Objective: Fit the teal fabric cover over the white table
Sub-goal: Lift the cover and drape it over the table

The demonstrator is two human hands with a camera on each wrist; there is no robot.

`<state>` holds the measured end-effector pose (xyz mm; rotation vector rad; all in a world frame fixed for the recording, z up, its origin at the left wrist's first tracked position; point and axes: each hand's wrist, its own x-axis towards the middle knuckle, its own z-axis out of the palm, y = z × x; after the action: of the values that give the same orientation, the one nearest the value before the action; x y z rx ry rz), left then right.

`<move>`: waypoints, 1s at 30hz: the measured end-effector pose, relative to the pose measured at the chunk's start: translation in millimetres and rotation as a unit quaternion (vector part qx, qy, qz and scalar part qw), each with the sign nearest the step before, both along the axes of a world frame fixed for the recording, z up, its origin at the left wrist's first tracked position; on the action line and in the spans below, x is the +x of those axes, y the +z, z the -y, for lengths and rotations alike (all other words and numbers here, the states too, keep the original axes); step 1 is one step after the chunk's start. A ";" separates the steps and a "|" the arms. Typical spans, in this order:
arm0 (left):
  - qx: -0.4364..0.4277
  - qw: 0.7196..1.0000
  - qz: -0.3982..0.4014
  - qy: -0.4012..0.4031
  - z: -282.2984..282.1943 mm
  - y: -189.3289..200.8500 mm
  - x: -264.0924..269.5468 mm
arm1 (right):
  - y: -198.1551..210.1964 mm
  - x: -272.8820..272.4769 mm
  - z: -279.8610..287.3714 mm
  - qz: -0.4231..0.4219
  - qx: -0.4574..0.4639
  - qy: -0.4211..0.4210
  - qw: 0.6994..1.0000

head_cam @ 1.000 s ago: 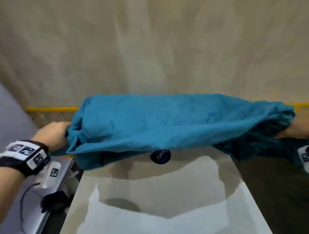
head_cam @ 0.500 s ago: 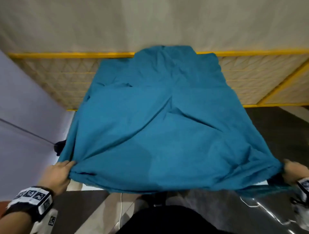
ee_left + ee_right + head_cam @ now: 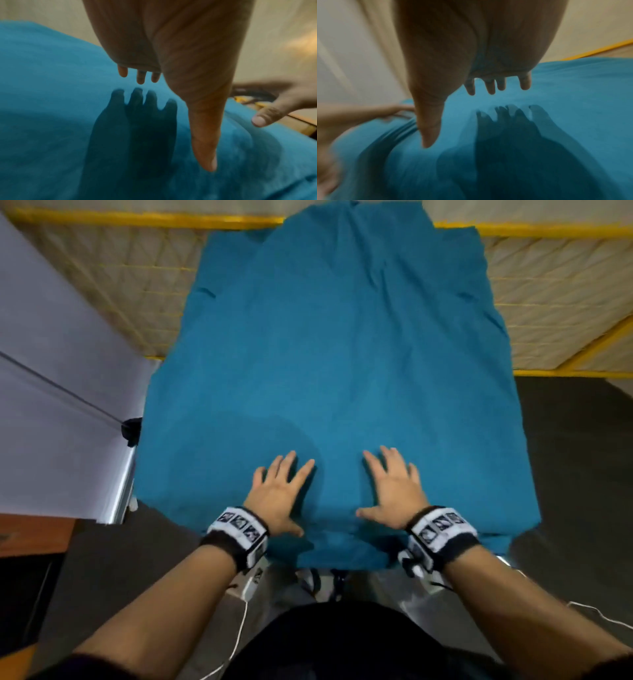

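The teal fabric cover [image 3: 335, 364] lies spread over the whole table top, which it hides completely; its near edge hangs a little over the front. My left hand [image 3: 279, 491] and right hand [image 3: 394, 487] are side by side over the cover's near middle, palms down, fingers straight and spread. In the left wrist view the left hand [image 3: 171, 67] hovers just above the cover [image 3: 51, 108], casting a finger shadow, with the right hand's thumb [image 3: 260, 119] at the right. The right wrist view shows the right hand [image 3: 471, 67] likewise just above the cloth [image 3: 573, 108].
A grey panel [image 3: 51, 405] with a metal edge stands close on the left. A yellow-framed mesh barrier [image 3: 555, 313] runs behind and to the right. Dark floor [image 3: 575, 474] lies right of the table. White cables [image 3: 239, 635] hang near my body.
The cover, held stretched by its near corners, has been laid down over the table. Both hands let go of the corners and moved inward to the near middle, fingers spread.
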<state>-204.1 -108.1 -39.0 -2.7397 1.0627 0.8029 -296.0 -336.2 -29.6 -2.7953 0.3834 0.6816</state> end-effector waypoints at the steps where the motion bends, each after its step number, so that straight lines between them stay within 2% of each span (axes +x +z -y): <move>1: 0.017 1.000 -0.003 0.000 15.6 -7.0 -10.0 | -10.0 -1.2 -16.0 -0.010 -0.009 0.027 1.000; 3: 0.013 0.999 0.037 0.015 24.0 -27.1 -23.5 | -34.1 -19.4 -17.7 -0.012 -0.041 0.031 0.999; 5: -0.028 0.994 0.086 0.060 8.4 -35.8 -26.6 | -46.8 -44.8 6.1 0.015 -0.069 -0.027 0.997; 7: -0.041 0.982 0.134 0.126 -18.9 -41.3 -21.1 | -53.7 -69.7 42.8 0.073 -0.075 -0.094 0.990; 10: -0.014 0.961 0.135 0.242 -65.5 -38.5 7.0 | -56.9 -85.3 83.5 0.116 -0.094 -0.094 0.984; 12: 0.019 0.959 0.147 0.242 -88.7 -37.6 27.0 | -58.8 -83.0 88.8 0.113 -0.087 -0.075 0.987; 16: 0.059 0.973 0.167 0.148 -111.6 -43.0 39.6 | -59.4 -82.8 88.5 0.093 -0.008 -0.074 0.993; 20: 0.054 0.990 0.047 0.121 -125.1 -28.6 35.2 | -58.2 -96.5 103.9 0.039 0.042 -0.155 0.986; 22: 0.025 0.993 -0.007 0.119 -132.8 -21.4 29.9 | -50.2 -99.9 107.8 -0.005 0.073 -0.173 0.982; 24: -0.050 0.989 -0.026 0.139 -138.9 -13.8 37.1 | -36.5 -97.1 110.3 -0.011 0.144 -0.213 0.966; 26: -0.128 0.969 0.031 0.208 -144.3 -10.3 68.3 | -24.6 -87.1 124.6 0.068 0.190 -0.316 0.927; 28: -0.149 0.939 0.087 0.299 -147.3 -4.9 113.8 | -11.1 -67.0 147.2 0.144 0.169 -0.374 0.900; 30: -0.123 0.927 0.107 0.337 -138.6 3.5 160.1 | 3.3 -36.5 167.5 0.152 0.110 -0.372 0.909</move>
<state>-44.0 30.4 -35.5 -3.3483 0.1629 0.4116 -332.4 -503.7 -26.3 -2.2142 1.1320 0.0955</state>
